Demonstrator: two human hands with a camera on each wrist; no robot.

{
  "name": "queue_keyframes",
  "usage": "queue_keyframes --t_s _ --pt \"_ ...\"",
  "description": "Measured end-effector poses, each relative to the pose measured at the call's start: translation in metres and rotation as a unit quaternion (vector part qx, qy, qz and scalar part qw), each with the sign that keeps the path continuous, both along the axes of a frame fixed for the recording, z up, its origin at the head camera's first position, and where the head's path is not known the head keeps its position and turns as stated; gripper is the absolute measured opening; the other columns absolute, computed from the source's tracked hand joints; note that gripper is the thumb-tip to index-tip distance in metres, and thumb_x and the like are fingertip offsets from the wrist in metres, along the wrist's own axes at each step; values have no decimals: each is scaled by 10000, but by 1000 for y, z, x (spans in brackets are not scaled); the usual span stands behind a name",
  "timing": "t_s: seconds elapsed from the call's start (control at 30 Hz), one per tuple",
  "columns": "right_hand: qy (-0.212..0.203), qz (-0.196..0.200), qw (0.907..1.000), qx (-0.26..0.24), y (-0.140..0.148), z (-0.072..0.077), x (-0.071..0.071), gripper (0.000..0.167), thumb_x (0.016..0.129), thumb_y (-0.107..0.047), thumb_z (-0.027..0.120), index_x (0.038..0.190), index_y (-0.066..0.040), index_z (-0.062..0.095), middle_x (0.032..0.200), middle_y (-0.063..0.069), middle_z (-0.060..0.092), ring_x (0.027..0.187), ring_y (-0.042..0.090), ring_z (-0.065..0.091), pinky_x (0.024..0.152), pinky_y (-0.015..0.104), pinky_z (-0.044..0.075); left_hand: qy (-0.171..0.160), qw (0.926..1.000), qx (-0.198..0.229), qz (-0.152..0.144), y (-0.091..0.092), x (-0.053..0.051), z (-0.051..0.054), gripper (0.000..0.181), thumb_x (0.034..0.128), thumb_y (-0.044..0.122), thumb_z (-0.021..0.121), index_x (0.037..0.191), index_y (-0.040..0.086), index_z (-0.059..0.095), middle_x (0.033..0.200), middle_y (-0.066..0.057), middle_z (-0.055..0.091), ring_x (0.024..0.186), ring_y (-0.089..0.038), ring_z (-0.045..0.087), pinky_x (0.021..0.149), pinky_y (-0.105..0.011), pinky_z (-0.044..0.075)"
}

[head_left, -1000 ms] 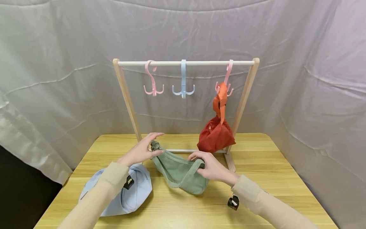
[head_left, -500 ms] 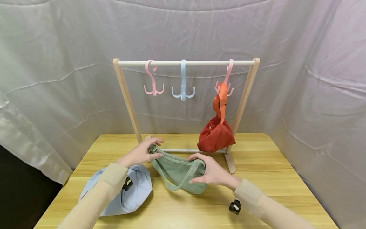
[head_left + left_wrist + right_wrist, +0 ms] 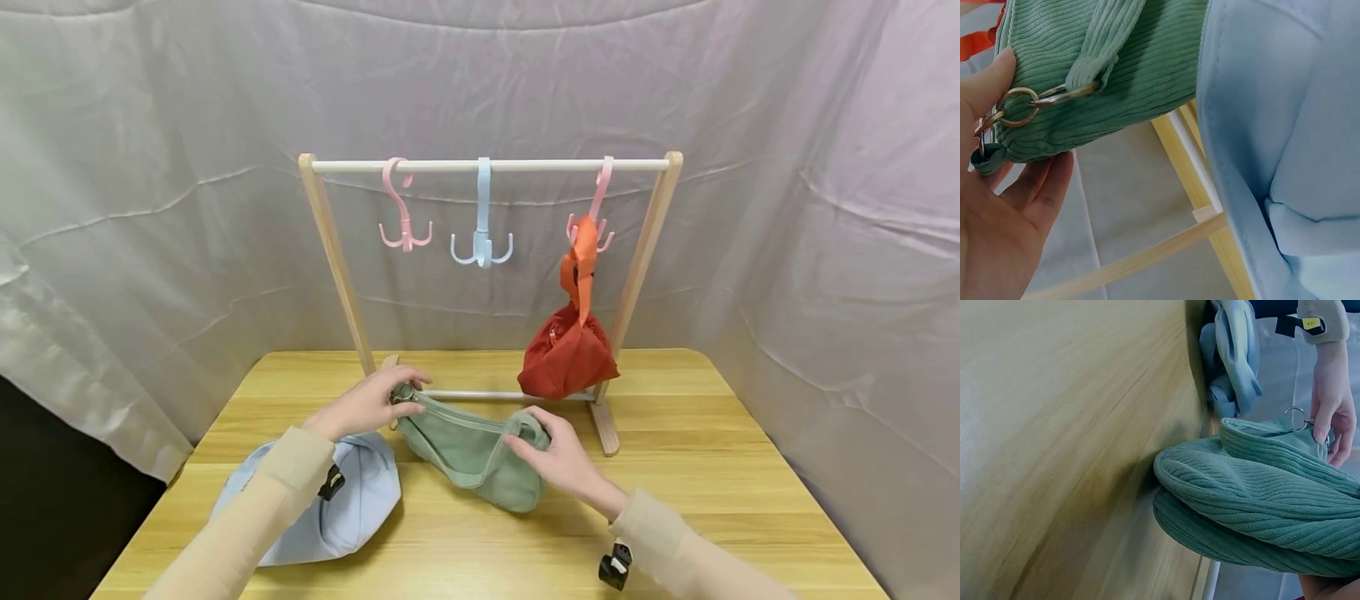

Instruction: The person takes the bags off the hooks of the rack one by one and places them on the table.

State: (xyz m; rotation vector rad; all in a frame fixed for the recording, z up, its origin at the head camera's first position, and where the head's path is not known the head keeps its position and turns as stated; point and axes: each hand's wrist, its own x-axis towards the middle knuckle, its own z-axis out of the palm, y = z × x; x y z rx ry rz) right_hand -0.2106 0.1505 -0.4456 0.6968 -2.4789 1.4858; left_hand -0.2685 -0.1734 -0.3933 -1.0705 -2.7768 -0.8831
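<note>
A green corduroy shoulder bag is held at both ends, low over the table in front of the rack. My left hand pinches its left end, thumb on the near side and fingers behind. Beside that thumb, the left wrist view shows metal rings joining strap and bag. My right hand grips the right end, with the thumb against the strap; its fingers are mostly hidden behind the bag. The bag's rounded end fills much of the right wrist view.
A wooden rack with a white rail carries a pink hook, a light blue hook and another pink hook. A red bag hangs by its orange strap at right. Light blue fabric lies under my left forearm.
My right thumb has loosened from the strap, then closed on the bag's right end again. My left hand and the bag's left end have sunk slightly. The blue hook has turned a little.
</note>
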Motion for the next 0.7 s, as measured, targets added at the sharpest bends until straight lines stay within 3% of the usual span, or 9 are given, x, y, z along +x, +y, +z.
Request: queue_keyframes --t_s 0.2,0.4,0.57,0.7 --pt "-244 -18 9990 -386 7 -1 4 109 945 -178 709 1029 -112 688 923 20 693 838 11 591 810 202 495 -81 9998 -205 5 6 2 0 381 966 262 687 1312 115 622 1139 -50 686 984 -149 630 845 -336 518" --pt "-1108 -320 9908 -709 18 -3 3 168 946 -195 708 1023 -48 677 944 -4 660 877 25 579 851 190 475 -390 9981 -453 -122 17 5 -1 347 998 286 640 1306 125 619 1145 -73 705 1024 -174 663 884 -363 533" --pt "-1980 -663 9704 -1210 30 -6 0 236 934 -172 716 1075 6 652 864 -97 612 827 13 560 804 178 473 -408 9968 -667 -186 26 9 -4 318 1013 318 612 1264 128 652 1104 -20 713 1007 -151 665 884 -355 541" --pt "-2607 -661 9492 -1633 38 -9 -4 283 955 -177 683 1156 10 614 862 -121 657 821 15 609 779 203 517 -362 9964 -706 -315 33 11 -8 254 1023 304 596 1192 136 684 1050 11 706 939 -105 640 823 -302 530"
